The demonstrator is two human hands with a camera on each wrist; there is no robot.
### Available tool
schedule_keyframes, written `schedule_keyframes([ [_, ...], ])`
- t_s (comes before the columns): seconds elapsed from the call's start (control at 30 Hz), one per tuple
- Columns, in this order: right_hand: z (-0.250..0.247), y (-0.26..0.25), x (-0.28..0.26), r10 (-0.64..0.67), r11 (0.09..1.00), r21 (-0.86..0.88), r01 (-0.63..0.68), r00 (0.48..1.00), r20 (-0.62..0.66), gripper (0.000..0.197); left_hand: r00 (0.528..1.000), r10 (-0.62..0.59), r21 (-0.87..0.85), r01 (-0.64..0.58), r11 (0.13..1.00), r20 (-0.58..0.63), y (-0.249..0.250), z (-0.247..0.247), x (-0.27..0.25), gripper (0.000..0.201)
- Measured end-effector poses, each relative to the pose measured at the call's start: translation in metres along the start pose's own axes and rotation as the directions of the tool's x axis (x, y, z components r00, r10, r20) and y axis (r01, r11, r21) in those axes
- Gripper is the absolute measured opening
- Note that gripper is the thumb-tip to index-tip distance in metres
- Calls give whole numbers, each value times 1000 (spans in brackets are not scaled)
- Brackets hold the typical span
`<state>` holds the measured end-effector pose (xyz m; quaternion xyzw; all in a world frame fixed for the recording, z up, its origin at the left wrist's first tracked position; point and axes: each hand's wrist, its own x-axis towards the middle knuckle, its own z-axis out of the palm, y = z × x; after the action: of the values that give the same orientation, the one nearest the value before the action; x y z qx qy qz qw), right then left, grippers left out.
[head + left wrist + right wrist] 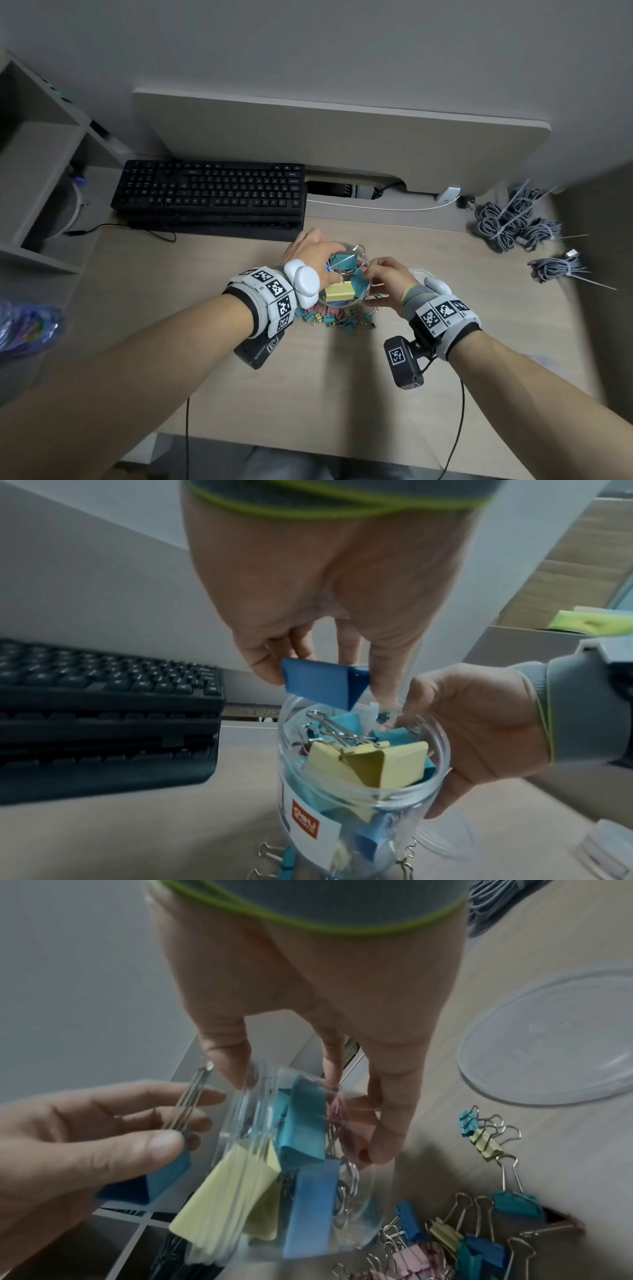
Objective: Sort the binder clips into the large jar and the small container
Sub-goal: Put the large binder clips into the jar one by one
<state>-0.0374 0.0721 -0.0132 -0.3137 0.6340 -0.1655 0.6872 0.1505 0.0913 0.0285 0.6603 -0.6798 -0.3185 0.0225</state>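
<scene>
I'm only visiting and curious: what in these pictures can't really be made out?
- Small container: no view shows it for certain; only a clear lid lies on the desk.
- Pile of small clips: in the head view, partly hidden by the large jar and the left hand.
- Jar label: the left wrist view is too blurred to read it.
- Blue clip: its wire handles are hidden by the fingers in the left wrist view.

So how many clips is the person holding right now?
1: a blue clip, pinched in the left hand just above the jar. The right hand grips only the jar; a clip behind its fingers would be hidden.
</scene>
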Motion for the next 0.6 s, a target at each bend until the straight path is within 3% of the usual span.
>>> schedule_keyframes([
  [0.37,-1,-6,-2,8,1000,8,-8,1000,13,37,991,130,246,-125,961,-4,5,2,7,49],
  [0.47,-4,-6,-1,-2,1000,8,2,1000,11,27,991,130,329,-135,935,38,2,-2,5,41],
  [0.6,-4,-7,-3,0,1000,7,0,1000,-8,34,987,130,465,-157,871,90,5,0,3,39],
])
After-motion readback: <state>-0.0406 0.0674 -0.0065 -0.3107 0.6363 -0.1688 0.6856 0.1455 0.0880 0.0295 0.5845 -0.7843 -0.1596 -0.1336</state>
